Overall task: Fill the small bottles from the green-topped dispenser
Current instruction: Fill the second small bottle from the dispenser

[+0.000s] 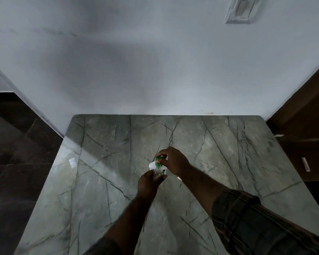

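Observation:
The dispenser shows as a green top over a white body, near the middle of the marble table. My right hand lies over the green top from the right, fingers curled on it. Just in front, my left hand is closed around a small clear bottle, held upright with its mouth right under the green top. Both hands hide most of the bottle and the dispenser body. Whether liquid is flowing cannot be seen.
A white wall rises right behind the table's far edge. Dark floor lies off the left edge. A brown wooden cabinet stands against the right edge. A small white piece shows under my right wrist.

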`<state>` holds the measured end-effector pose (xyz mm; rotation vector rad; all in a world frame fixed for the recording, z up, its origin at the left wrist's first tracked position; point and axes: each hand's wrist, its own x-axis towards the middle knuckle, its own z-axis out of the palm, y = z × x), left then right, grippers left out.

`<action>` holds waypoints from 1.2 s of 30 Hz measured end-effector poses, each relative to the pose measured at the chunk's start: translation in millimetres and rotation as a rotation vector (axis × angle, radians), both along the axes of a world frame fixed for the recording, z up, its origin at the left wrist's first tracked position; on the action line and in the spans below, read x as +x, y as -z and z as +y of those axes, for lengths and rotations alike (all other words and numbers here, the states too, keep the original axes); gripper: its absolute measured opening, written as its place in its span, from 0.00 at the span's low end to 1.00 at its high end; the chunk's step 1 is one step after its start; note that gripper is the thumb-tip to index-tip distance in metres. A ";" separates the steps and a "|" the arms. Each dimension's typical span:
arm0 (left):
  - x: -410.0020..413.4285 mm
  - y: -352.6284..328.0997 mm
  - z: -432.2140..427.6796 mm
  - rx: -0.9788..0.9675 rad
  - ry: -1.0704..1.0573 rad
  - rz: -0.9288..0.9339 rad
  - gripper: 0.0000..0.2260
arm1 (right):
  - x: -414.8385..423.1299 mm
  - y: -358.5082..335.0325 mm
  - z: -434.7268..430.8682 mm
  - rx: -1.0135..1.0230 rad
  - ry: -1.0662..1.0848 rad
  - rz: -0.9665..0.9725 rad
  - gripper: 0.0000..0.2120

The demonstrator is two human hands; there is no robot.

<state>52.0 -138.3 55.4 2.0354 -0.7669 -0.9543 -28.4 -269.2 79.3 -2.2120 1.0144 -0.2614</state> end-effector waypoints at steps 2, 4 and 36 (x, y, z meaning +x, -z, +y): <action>-1.3 2.6 1.9 0.020 0.000 0.010 0.12 | -2.6 6.9 5.2 -0.003 0.009 -0.003 0.10; -1.9 3.7 2.9 0.015 -0.008 0.023 0.12 | -2.5 6.6 6.9 -0.003 0.008 -0.005 0.10; -3.9 0.7 -1.3 -0.015 -0.042 0.053 0.11 | -1.6 0.9 1.9 0.028 0.037 -0.014 0.09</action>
